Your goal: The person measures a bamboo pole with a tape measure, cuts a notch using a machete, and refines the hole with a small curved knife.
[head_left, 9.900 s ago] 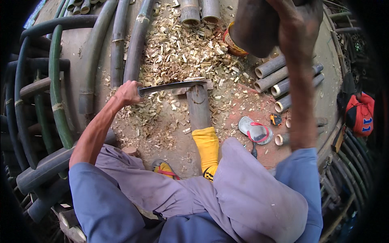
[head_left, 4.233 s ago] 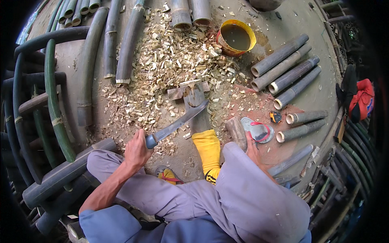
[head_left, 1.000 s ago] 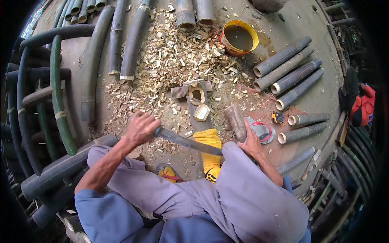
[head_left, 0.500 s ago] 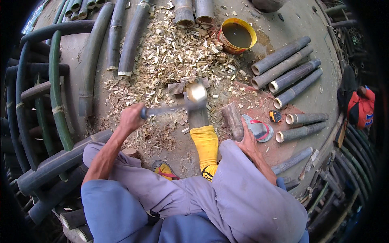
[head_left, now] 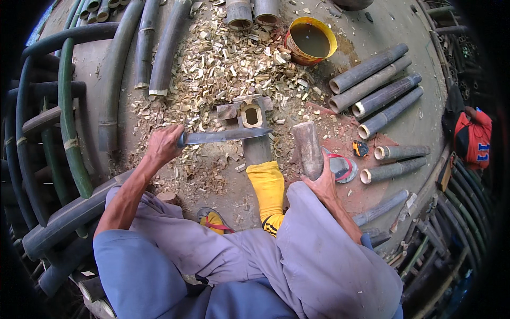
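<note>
My left hand (head_left: 166,144) is closed round the dark handle of a long knife (head_left: 228,136). Its blade points right and crosses over a dark bamboo pole (head_left: 258,151), just below a pale-edged hole cut in the pole's upper side. The pole's far end lies on a small wooden block (head_left: 227,111). My foot in a yellow sock (head_left: 268,186) rests on the pole's near part. Beside my knee, my right hand (head_left: 323,183) grips the lower end of a short thick wooden billet (head_left: 308,149), which leans upright.
Pale wood chips (head_left: 223,69) cover the ground ahead. A yellow bucket (head_left: 310,41) of murky water stands beyond them. Cut bamboo lengths (head_left: 388,95) lie at right, near an orange-black tape measure (head_left: 360,148) and a flip-flop (head_left: 341,168). Longer poles (head_left: 114,90) lie at left.
The blurred knife has come to show clearly, its blade now level across the pole, and my left hand has shifted slightly left and up. The billet in my right hand has risen and stands straighter.
</note>
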### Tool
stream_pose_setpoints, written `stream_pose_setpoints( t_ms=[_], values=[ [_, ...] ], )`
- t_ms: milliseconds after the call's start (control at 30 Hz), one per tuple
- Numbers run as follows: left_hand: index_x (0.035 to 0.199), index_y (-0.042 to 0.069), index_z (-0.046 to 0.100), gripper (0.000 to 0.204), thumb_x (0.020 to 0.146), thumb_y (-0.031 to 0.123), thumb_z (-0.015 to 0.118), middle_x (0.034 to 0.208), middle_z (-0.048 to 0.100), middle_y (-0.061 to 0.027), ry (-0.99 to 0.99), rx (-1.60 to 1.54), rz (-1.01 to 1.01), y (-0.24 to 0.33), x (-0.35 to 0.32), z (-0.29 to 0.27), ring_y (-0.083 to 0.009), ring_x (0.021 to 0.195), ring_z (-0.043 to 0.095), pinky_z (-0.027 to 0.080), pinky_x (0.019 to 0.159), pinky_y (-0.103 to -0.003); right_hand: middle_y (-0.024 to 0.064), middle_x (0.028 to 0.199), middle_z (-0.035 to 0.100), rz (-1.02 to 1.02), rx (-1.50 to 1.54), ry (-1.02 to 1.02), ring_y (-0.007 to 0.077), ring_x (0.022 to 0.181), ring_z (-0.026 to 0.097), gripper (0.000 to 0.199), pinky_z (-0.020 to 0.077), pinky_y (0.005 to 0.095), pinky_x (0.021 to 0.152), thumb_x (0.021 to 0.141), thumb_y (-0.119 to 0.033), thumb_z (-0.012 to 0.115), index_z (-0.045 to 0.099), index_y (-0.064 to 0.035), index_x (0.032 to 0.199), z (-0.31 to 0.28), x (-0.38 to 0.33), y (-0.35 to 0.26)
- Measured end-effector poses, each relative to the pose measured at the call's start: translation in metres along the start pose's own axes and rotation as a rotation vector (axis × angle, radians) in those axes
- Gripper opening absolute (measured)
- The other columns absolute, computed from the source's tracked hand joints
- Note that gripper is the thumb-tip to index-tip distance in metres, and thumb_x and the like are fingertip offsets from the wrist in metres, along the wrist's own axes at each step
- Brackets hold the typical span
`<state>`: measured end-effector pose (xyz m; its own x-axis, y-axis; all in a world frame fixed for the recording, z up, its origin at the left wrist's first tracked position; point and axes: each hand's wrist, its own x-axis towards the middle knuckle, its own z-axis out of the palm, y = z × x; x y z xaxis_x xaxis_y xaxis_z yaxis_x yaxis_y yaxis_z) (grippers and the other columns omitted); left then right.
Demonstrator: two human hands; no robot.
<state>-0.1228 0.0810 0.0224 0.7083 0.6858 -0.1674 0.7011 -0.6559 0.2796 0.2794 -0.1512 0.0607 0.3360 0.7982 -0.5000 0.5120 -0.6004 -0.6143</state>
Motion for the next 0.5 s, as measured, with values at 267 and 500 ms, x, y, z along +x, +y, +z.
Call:
stream_pose_setpoints(
  t_ms=[267,500],
  values=[
    [0.085,0.008,0.051,0.022,0.071,0.014,0.068,0.073,0.059,-0.0134,-0.131,-0.071,-0.08,-0.001,0.003,-0.004,-0.0339,0.066,0.061,0.047,0.056,-0.045,0.025,0.112,0.058,-0.575,-0.128,0.034,0.0395,0.1,0.061,0.093,0.0515,0.0428,0.082,0.062,-0.017,0.079,0.03,-0.0022,0.139,-0.008,0.001,-0.023],
    [0.093,0.005,0.052,0.026,0.072,0.012,0.065,0.076,0.061,-0.0183,-0.238,-0.092,-0.06,-0.011,0.017,-0.002,-0.0388,0.067,0.061,0.047,0.058,-0.048,0.0136,0.098,0.057,-1.023,-0.514,-0.177,0.0329,0.08,0.06,0.095,0.0529,0.0388,0.068,0.055,-0.02,0.077,0.036,-0.0127,0.14,-0.003,0.075,-0.051]
  ],
)
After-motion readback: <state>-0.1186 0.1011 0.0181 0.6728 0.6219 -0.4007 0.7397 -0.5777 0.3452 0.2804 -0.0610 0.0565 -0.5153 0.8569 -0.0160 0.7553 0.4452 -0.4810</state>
